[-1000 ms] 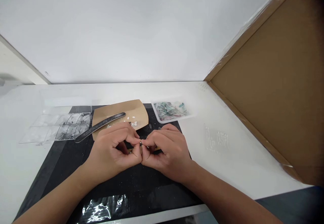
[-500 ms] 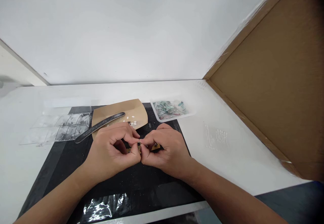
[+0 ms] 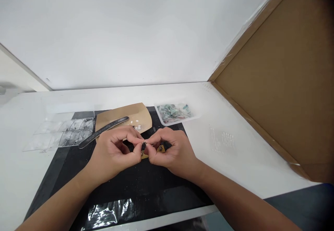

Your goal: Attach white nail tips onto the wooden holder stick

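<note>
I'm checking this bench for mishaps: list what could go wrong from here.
The tiny piece where the left hand and right hand meet could slip and be hard to find on the black mat. The left hand, apparently near the brown paper, might bump it and scatter its white bits.

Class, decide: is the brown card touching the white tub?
Apart: the head view shows black mat between the right edge of the brown card and the white tub.

We have parted the thumbs (image 3: 137, 153) of our left hand (image 3: 112, 152) and right hand (image 3: 176, 151); the yellow piece (image 3: 144, 156) now shows between those 2, below our grip.
</note>
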### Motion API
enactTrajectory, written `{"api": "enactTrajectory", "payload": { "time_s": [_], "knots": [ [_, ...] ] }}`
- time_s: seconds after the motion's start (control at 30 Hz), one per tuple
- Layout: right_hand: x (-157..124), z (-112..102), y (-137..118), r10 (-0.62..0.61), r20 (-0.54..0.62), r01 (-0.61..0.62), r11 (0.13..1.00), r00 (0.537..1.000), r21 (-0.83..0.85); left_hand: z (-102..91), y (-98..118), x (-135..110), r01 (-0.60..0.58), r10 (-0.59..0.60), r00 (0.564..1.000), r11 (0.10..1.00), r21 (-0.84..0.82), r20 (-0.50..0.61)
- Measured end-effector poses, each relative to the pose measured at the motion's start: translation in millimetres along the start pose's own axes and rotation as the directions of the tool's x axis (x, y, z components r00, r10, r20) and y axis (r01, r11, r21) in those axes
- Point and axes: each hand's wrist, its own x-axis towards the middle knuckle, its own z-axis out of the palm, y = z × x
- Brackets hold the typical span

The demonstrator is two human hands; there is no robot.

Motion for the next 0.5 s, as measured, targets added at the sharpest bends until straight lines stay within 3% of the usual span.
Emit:
{"api": "enactTrajectory", "payload": {
  "time_s": [0.2, 0.5],
  "knots": [
    [2.4, -3.0, 3.7, -0.065, -0.030, 0.067, 0.996, 0.997, 0.065, -7.8, -4.5, 1.6, 0.023, 0.000, 0.996, 0.971, -0.239, 0.094],
    [7.6, -3.8, 11.8, -0.373, -0.059, 0.367, 0.926, 0.926, -0.085, -10.6, -6.8, 4.7, 0.043, 0.002, 0.992, 0.938, -0.345, 0.130]
  ]
}}
